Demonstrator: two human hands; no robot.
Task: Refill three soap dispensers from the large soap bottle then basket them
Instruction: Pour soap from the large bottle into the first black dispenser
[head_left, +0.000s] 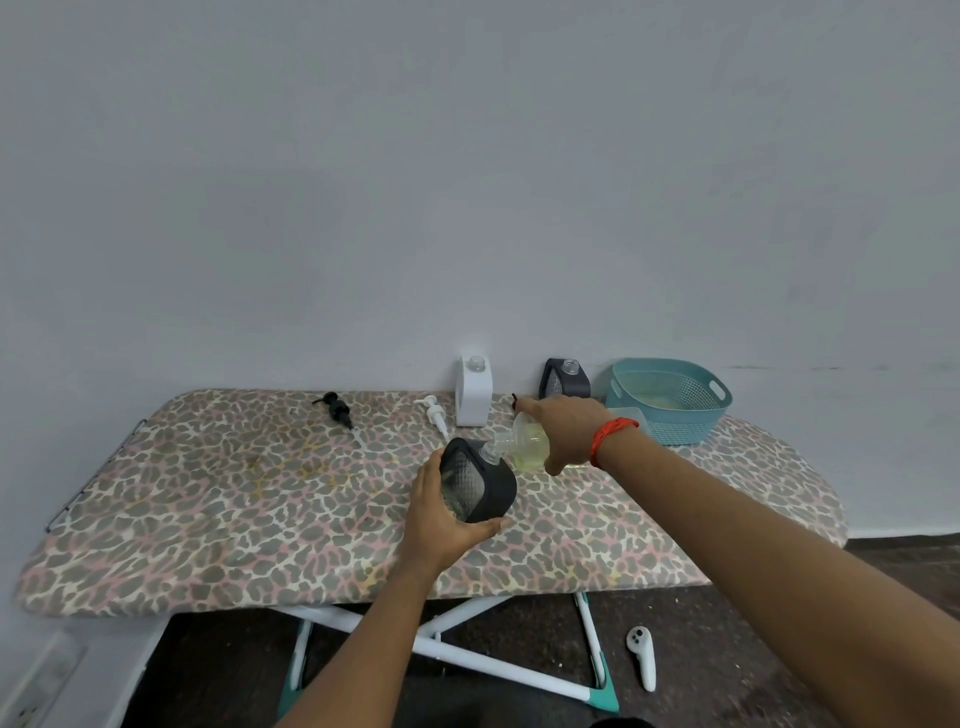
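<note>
The left hand (441, 514) grips a tilted black dispenser (478, 486); the right hand (566, 428) wraps the big soap bottle (527, 447), mouths seemingly touching

Landmark: leopard-print ironing board (218, 499).
Left hand (441, 514): wrapped around black dispenser (480, 486), tilted, above board's middle.
Right hand (566, 428): gripping large soap bottle (527, 447), tipped, neck at dispenser's open mouth.
Board's far edge: white dispenser (474, 392), second black dispenser (566, 378), both uncapped.
Board's far right: teal basket (675, 400).
Loose on board: black pump (336, 408), white pump (435, 413).
</note>
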